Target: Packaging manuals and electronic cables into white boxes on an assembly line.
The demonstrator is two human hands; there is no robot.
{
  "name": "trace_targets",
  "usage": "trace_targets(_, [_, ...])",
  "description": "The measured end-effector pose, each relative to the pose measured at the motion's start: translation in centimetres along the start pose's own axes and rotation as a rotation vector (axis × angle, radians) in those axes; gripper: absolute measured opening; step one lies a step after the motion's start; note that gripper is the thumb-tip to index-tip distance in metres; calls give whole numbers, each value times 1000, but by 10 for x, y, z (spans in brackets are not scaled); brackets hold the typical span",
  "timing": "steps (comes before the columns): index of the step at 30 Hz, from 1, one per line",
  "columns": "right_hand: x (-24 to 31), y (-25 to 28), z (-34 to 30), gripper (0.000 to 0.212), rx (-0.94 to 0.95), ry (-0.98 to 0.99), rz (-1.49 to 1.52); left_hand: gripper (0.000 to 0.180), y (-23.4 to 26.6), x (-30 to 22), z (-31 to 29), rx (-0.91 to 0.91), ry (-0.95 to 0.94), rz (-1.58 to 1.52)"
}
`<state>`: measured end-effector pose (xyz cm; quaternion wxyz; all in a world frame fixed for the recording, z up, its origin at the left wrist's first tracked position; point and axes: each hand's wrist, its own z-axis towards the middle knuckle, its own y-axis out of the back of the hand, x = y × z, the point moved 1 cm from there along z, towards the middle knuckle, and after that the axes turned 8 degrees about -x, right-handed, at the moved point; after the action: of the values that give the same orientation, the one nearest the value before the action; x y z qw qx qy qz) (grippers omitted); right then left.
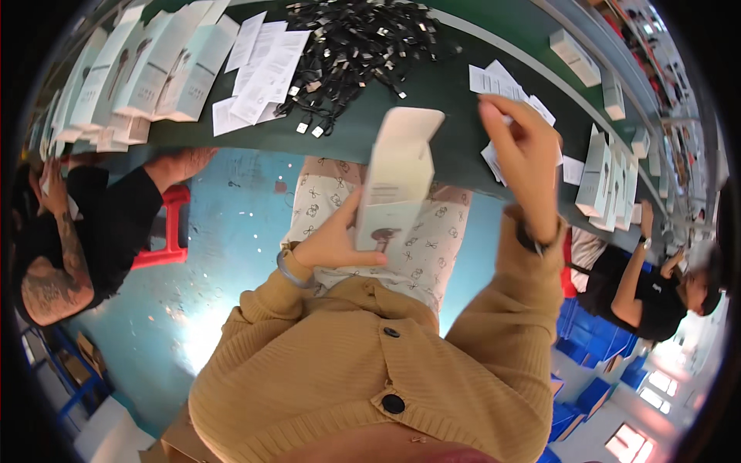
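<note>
My left hand (pixel 337 241) is wrapped round a tall, narrow white carton (pixel 395 204) with a dark product picture near its lower end. The carton's top flap (pixel 411 123) stands up, so its upper end is open. It is held over my lap, just in front of the table edge. Over the right part of the table, my right hand (pixel 526 147) has its fingers curled together above folded white leaflets (pixel 494 79). A bit of white shows between those fingers; I cannot tell whether it is held or lies behind them.
A heap of black cables (pixel 359 46) covers the middle of the dark green table (pixel 436 100). More leaflets (pixel 266 73) lie left of it. Cartons (pixel 174 73) stand at far left, others (pixel 606 177) at right. Seated people (pixel 77 239) work on both sides, one by a red stool (pixel 174 228).
</note>
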<state>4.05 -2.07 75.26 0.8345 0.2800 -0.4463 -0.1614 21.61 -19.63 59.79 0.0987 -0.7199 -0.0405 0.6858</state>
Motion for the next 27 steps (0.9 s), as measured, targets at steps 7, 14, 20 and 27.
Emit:
trace_targets(7, [-46, -125, 17, 23, 146, 103, -487, 103, 22, 4, -4, -142, 44, 16])
trace_targets(14, [19, -12, -4, 19, -104, 113, -10, 94, 29, -6, 0, -196, -54, 186])
trace_targets(20, [42, 13, -42, 42, 237, 725, -302, 92, 7, -12, 27, -55, -106, 291])
trace_targets(27, [-14, 46, -103, 92, 39, 189, 258, 103, -61, -27, 52, -25, 159, 89])
